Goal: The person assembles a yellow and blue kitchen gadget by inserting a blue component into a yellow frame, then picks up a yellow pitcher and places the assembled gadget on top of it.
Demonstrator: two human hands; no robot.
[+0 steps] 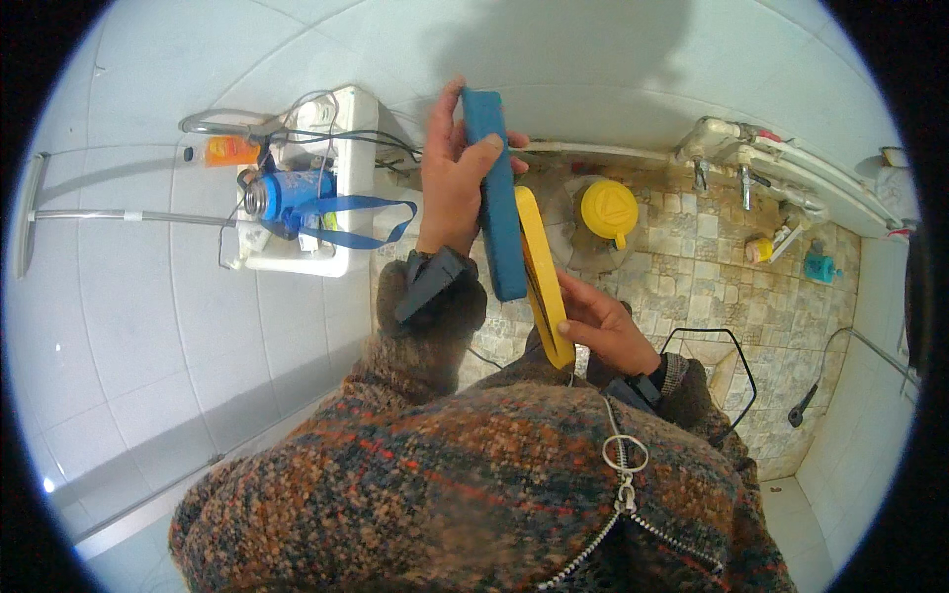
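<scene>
My left hand [453,188] is closed round a long blue sponge-like block [494,212], with the thumb across its face. The block stands almost upright in view, its upper end by my fingertips. My right hand [605,326] grips the lower part of a long, narrow yellow strip [535,252], thumb on one side. A dark gap runs along the strip's length. The strip lies close beside the block's lower half; whether the two touch, I cannot tell.
A white basin [356,242] at left holds a blue bottle [297,191] with a strap. An orange bottle [232,150] lies beyond it. A yellow lidded container [608,210] stands on the tiled floor [692,287]. Taps [745,178] and a turquoise bottle [819,265] are right.
</scene>
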